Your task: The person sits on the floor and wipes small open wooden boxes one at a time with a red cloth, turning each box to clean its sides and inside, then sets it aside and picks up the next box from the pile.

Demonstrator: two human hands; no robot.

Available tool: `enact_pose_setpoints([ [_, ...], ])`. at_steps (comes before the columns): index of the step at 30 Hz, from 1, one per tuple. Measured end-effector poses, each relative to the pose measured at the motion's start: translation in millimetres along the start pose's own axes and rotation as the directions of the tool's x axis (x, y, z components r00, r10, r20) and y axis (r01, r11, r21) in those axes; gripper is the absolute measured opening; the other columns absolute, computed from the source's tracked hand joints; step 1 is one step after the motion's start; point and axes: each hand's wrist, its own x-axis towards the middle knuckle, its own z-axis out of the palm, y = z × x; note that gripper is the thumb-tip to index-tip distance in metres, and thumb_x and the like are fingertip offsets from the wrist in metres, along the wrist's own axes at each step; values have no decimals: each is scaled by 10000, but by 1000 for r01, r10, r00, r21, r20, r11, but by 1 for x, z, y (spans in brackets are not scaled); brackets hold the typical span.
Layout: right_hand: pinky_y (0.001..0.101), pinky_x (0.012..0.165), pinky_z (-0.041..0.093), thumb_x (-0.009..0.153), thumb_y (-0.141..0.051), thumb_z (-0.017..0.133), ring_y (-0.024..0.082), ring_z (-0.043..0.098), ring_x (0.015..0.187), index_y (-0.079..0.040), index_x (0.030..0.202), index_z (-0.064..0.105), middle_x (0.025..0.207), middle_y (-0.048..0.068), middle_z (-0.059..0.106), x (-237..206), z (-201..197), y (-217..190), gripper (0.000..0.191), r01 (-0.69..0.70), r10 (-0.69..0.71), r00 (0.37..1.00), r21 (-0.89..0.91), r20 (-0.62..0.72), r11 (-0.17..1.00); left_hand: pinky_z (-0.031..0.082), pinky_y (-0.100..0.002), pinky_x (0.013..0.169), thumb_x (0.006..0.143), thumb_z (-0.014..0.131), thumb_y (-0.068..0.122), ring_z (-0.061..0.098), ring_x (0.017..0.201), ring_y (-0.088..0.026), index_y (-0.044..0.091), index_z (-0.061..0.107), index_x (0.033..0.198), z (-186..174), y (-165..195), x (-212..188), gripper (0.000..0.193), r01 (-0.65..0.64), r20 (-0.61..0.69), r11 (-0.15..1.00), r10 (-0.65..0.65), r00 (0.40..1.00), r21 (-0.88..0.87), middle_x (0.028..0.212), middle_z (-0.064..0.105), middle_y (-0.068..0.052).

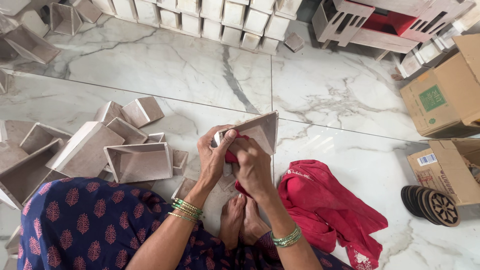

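Over the feet, the left hand (214, 152) grips a pale open box (257, 131) while the right hand (252, 167) presses a red cloth (231, 154) inside it. To the left, loose boxes (100, 147) lie heaped on the marble floor (200, 75); farther off, stacked boxes (210, 17) suggest much is done.

Left hand (212, 155): fingers curled, thumb up, gripping. Right hand (254, 167): fist closed, pressed beside left. Both forearms bangled, angled inward.
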Motion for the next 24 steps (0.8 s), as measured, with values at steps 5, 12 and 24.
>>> enact_pose_setpoints([
  [5, 441, 804, 581, 734, 62, 667, 344, 710, 943, -89, 1081, 743, 1106, 117, 745, 6, -29, 20, 386, -208, 201, 977, -114, -66, 971, 542, -292, 801, 864, 786, 393, 675, 908, -132, 20, 782, 1086, -2, 4, 2, 434, -66, 28, 997, 64, 998, 49, 980, 766, -58],
  [12, 459, 819, 581, 724, 56, 667, 363, 698, 963, -47, 1069, 712, 1073, 133, 717, 4, -23, 6, 364, -107, 105, 994, -50, -27, 993, 531, -295, 788, 859, 793, 426, 676, 900, -141, 24, 789, 1090, 2, -1, 2, 463, -123, 37, 988, 121, 992, 89, 975, 770, -66],
  [24, 459, 880, 513, 564, -139, 825, 279, 655, 1012, -37, 1083, 714, 1056, 94, 723, 14, -39, -14, 541, 256, -261, 946, 52, 189, 965, 596, -375, 698, 950, 659, 380, 699, 791, -202, -42, 668, 1115, -29, -20, 42, 453, 521, 163, 696, -514, 842, -494, 982, 724, -116],
])
